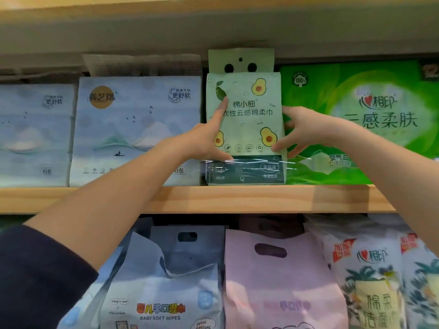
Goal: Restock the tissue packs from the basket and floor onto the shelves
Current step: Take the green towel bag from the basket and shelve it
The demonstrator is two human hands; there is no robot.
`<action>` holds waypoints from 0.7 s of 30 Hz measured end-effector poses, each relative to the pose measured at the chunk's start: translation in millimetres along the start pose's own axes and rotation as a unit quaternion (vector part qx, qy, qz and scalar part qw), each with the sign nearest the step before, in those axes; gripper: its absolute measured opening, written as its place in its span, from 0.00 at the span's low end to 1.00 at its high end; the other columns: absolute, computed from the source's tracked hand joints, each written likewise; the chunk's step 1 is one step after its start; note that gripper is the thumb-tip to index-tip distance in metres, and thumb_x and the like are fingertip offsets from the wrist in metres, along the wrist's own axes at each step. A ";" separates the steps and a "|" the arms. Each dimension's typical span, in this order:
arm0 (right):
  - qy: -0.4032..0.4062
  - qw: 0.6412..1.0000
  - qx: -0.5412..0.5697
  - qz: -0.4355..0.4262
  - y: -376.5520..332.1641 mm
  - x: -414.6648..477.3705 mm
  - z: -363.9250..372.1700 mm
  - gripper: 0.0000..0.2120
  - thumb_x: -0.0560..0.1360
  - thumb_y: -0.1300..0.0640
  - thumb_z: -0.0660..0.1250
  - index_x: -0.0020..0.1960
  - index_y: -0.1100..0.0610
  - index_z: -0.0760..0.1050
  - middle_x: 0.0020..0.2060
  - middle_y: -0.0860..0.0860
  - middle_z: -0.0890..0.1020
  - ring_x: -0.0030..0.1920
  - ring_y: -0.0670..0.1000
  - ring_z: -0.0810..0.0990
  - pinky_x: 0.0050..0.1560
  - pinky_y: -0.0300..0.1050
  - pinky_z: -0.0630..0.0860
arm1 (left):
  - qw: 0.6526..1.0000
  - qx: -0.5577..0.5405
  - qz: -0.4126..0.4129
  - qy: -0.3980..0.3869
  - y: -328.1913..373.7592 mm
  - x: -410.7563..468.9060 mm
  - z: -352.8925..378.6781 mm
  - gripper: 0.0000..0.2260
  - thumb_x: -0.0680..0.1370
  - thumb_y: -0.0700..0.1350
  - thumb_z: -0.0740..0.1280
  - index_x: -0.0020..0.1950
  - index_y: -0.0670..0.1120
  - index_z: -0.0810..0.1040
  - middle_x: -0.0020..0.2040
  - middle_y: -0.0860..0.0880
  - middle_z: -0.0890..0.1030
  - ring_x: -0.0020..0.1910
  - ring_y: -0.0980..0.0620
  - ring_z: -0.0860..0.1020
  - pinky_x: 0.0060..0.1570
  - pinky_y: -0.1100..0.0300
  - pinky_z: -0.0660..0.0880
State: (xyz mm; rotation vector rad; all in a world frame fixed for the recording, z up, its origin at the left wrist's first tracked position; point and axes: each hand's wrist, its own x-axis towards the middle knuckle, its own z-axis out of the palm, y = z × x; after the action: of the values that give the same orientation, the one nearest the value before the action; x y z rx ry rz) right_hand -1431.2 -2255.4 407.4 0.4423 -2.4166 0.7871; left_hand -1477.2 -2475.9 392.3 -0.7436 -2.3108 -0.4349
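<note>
A pale green tissue pack with avocado pictures (247, 115) stands upright on the wooden shelf (213, 198), between a blue pack and a bright green pack. My left hand (209, 136) lies against its left front, index finger stretched up over the print and thumb along the lower front. My right hand (301, 129) holds its right edge, fingers spread with some reaching behind the edge and the thumb on the lower front. The basket and floor are out of view.
Light blue tissue packs (133, 129) fill the shelf to the left, a large bright green pack (370, 119) the right. On the shelf below stand blue baby wipes (166, 286), a pink handled pack (280, 281) and a floral pack (375, 281). The shelf above hangs low over the packs.
</note>
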 end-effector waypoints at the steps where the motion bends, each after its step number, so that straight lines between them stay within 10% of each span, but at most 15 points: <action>1: 0.002 1.000 0.001 0.001 0.2 1.1 0.4 0.39 0.65 0.68 0.74 0.69 0.49 0.62 0.55 0.54 0.77 0.48 0.57 0.82 0.43 0.55 0.82 | 1.000 0.004 -0.003 -0.004 -0.6 1.6 0.5 0.55 0.68 0.53 0.75 0.69 0.63 0.28 0.74 0.40 0.60 0.68 0.40 0.66 0.65 0.50 0.63; 9: 0.026 1.000 -0.003 0.010 -3.2 0.0 2.8 0.39 0.63 0.68 0.75 0.69 0.51 0.63 0.46 0.50 0.74 0.49 0.57 0.79 0.37 0.51 0.82 | 0.999 0.027 -0.012 -0.013 2.0 2.9 -2.7 0.55 0.67 0.54 0.74 0.70 0.61 0.28 0.74 0.39 0.60 0.67 0.39 0.66 0.64 0.51 0.64; 21: 0.059 0.998 -0.002 0.015 -16.1 -13.0 0.0 0.42 0.66 0.66 0.73 0.73 0.51 0.55 0.63 0.59 0.73 0.46 0.57 0.80 0.38 0.50 0.82 | 0.999 -0.031 -0.011 0.006 9.7 -10.8 -18.0 0.46 0.71 0.46 0.73 0.75 0.58 0.42 0.76 0.48 0.57 0.65 0.46 0.68 0.50 0.60 0.72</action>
State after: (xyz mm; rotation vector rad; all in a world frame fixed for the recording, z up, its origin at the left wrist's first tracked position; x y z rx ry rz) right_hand -1413.5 -2266.2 406.7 0.3506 -2.3199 0.7989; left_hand -1455.7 -2481.2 399.0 -0.7427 -2.3047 -0.5215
